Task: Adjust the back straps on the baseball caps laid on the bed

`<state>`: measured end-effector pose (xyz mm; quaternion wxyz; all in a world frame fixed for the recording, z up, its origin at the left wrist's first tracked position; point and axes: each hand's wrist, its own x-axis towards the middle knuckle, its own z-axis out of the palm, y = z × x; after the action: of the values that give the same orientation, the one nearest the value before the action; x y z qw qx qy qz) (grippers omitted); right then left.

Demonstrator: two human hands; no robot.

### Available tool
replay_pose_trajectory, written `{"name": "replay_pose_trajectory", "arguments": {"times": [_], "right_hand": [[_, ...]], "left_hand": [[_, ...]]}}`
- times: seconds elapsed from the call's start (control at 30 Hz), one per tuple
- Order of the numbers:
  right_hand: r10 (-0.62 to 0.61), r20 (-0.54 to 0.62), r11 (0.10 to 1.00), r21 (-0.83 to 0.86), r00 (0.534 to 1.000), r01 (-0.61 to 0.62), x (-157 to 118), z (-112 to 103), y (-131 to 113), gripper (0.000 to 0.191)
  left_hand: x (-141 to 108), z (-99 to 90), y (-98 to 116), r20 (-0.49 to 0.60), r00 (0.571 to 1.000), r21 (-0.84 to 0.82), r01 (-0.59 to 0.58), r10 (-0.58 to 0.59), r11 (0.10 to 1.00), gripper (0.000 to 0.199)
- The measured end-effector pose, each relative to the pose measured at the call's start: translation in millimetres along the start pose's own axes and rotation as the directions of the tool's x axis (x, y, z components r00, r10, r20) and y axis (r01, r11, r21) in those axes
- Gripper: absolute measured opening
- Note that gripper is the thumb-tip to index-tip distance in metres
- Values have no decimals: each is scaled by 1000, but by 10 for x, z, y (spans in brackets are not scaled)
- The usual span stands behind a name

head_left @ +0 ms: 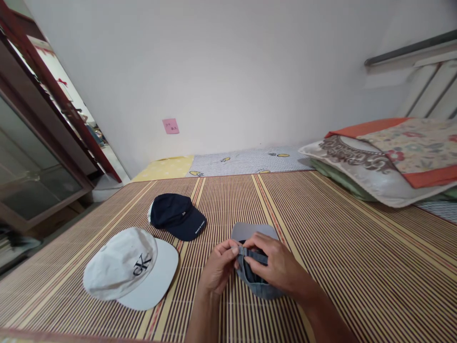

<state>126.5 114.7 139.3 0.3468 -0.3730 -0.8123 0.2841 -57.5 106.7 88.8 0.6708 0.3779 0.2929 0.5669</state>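
A grey-blue baseball cap (262, 289) rests on the striped bamboo mat, its lighter grey brim (254, 230) pointing away from me. Both hands meet at its back strap (254, 257), close to a small buckle (243, 251). My left hand (222, 267) pinches the strap's left end between thumb and fingers. From the other side, my right hand (276, 262) grips the strap by the buckle and covers part of the cap's right side. To the left lie a white cap (121, 267) with black letters and, behind it, a navy cap (174, 214).
The bamboo mat (214, 200) covers the bed. Pillows (360, 162) with an orange-edged floral cloth (414, 147) are piled at the right. A white wall (235, 76) with a pink note (170, 126) stands behind. A glass-panelled cabinet door (32, 166) is at the left.
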Motion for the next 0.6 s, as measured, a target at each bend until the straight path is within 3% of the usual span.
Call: {"name": "replay_pose_trajectory", "arguments": {"times": [0.2,0.6], "right_hand": [[-10,4,999,-35,1000,10,-2,14,12,20],[-3,24,998,-65,1000,5,-16,-24,-39,21]], "left_hand": [[38,-46,-71,-11,1000,83,6,-5,997,34],[11,17,-14,5,1000,58,2,-3,998,35]]}}
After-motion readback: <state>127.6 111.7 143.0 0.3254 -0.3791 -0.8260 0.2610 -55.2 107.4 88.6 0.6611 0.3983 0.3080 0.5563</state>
